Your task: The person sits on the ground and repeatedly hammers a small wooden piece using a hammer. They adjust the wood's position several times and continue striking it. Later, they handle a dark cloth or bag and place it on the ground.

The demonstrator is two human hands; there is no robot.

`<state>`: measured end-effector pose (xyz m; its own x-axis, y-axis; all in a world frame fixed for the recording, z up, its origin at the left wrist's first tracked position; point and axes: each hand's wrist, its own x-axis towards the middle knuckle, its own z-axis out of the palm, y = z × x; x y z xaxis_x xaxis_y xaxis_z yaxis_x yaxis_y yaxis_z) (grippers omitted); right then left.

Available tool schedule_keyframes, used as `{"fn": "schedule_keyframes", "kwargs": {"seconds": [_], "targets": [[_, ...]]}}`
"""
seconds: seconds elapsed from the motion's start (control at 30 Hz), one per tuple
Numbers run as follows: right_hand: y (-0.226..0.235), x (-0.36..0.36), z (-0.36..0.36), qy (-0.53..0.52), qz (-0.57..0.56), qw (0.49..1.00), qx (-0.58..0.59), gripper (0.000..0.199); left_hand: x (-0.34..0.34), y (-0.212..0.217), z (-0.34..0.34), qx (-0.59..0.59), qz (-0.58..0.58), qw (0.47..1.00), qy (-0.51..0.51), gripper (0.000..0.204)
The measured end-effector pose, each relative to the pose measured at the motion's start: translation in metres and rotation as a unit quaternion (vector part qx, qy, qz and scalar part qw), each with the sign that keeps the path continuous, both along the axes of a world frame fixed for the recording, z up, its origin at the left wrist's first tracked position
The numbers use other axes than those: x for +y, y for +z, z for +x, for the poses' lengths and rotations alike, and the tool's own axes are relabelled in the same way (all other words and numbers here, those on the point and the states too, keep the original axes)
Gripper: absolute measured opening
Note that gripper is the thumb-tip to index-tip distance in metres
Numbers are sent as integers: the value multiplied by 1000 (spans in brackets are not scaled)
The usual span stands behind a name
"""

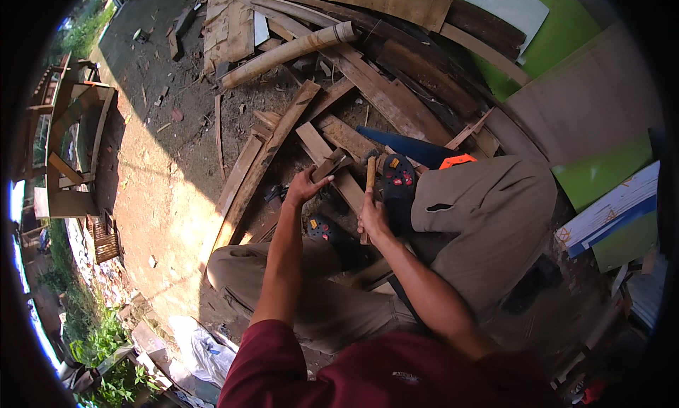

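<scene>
My right hand [373, 217] is closed round the wooden handle of a hammer [370, 173], its dark head pointing away from me. My left hand [303, 187] grips a short wooden block [327, 167] against a plank [348, 190] lying slantwise between my feet. A thin piece stands up at the block's far end; its kind is too small to make out. Just beyond my right shoe [399, 178] lies a handsaw [404, 148] with a blue blade and an orange handle. My left shoe [325, 229] is beside the plank's near part.
Long boards [272, 153] lean on the left, and a heap of scrap timber [396, 97] fills the far side with a round pole [290, 54] on it. Green and grey panels [580, 111] lie at right. A wooden frame [78, 146] stands far left, a white plastic bag [201, 351] near left.
</scene>
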<state>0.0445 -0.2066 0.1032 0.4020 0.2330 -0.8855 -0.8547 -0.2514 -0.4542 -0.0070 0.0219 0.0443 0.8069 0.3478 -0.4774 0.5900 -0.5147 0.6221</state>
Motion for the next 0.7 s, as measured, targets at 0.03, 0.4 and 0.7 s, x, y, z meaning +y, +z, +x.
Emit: {"fn": "schedule_keyframes", "kwargs": {"seconds": [0.03,0.4,0.7], "targets": [[5,-1,3,-14,11,1000,-18,60,-1,6,2,7,0,1000,2,69],[70,22,2,16,74,960,-269,56,114,155,-86,-113,-243,947,179,75],[190,57,-74,131,356,894,-238,36,114,227,-204,-233,-339,889,202,69]]}}
